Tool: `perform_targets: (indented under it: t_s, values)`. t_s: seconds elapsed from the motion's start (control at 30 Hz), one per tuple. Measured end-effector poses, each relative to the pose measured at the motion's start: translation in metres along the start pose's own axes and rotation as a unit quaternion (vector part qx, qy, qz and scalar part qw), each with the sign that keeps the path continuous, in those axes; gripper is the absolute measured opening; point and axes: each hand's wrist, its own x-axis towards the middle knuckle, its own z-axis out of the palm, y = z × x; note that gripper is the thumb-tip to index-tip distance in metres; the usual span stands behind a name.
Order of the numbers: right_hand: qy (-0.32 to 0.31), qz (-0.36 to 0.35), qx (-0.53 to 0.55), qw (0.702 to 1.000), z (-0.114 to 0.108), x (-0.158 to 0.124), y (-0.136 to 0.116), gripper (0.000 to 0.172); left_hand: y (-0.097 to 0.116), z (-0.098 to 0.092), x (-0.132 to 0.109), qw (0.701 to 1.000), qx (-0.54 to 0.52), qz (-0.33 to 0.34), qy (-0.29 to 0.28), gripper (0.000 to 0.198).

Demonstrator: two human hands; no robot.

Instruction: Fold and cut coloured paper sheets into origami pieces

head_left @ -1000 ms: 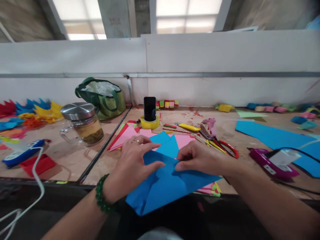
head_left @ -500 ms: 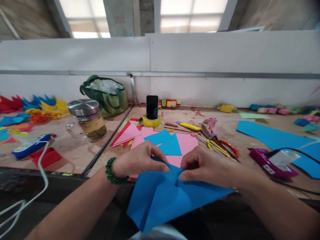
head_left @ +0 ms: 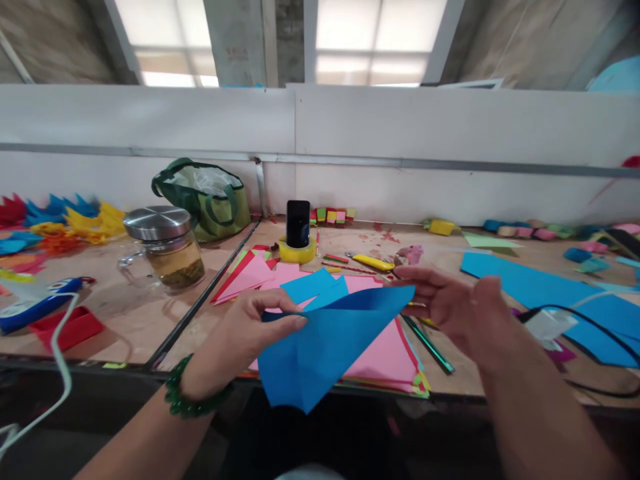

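A folded blue paper sheet [head_left: 325, 343] is lifted above the table edge. My left hand [head_left: 250, 330], with a green bead bracelet on the wrist, pinches its left corner between thumb and fingers. My right hand [head_left: 457, 307] is at the paper's upper right tip, fingers loosely spread and touching the tip. Under the paper lies a stack of pink sheets [head_left: 385, 350] with smaller blue pieces [head_left: 313, 287] on top.
A glass jar with a steel lid [head_left: 167, 247] and a green bag [head_left: 207, 193] stand to the left. A phone sits in a yellow tape roll [head_left: 299, 240]. A yellow cutter [head_left: 373, 262], large blue sheets [head_left: 540, 287], a white cable [head_left: 60, 360] and coloured paper shapes [head_left: 60, 223] lie around.
The blue paper has been lifted off the table and turned, now a narrower folded shape. My right hand has moved right and up and opened its fingers; my left hand keeps its pinch.
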Motion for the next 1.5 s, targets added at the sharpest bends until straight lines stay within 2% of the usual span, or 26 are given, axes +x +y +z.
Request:
perform_targets:
  t_s: [0.1,0.17,0.23,0.33,0.43,0.53,0.7,1.03,1.3,1.5]
  values:
    - [0.035,-0.017,0.053,0.998,0.019,-0.008,0.022,0.066,-0.003,0.009,-0.01,0.998,0.011,0.031,0.06,0.016]
    - [0.079,-0.038,0.07,0.994,0.037,-0.012,0.035,0.043,-0.007,0.017,-0.015,0.996,0.015,0.048,0.076,0.014]
    - [0.123,-0.05,0.105,0.986,0.05,-0.013,0.043,0.026,-0.01,0.023,-0.018,0.996,0.011,0.049,0.073,0.015]
    - [0.15,-0.039,0.145,0.977,0.055,-0.013,0.048,0.017,-0.017,0.025,-0.019,0.999,-0.007,0.001,0.046,0.02]
    - [0.171,-0.024,0.152,0.973,0.051,-0.014,0.049,0.015,-0.025,0.025,-0.02,0.997,-0.034,-0.06,0.028,0.025]
    - [0.197,-0.018,0.154,0.968,0.046,-0.014,0.052,0.014,-0.03,0.028,-0.02,0.995,-0.052,-0.083,0.02,0.026]
    - [0.245,-0.028,0.126,0.961,0.039,-0.015,0.059,0.018,-0.031,0.033,-0.019,0.995,-0.057,-0.076,0.006,0.024]
    - [0.24,-0.053,0.08,0.966,0.035,-0.022,0.061,0.017,-0.032,0.033,-0.018,0.993,-0.063,-0.101,0.003,0.028]
    - [0.274,-0.098,0.039,0.956,0.035,-0.024,0.07,0.014,-0.031,0.029,-0.017,0.992,-0.058,-0.115,0.002,0.027]
    - [0.277,-0.099,0.097,0.951,0.037,-0.023,0.062,0.011,-0.027,0.028,-0.018,0.993,-0.047,-0.106,0.01,0.027]
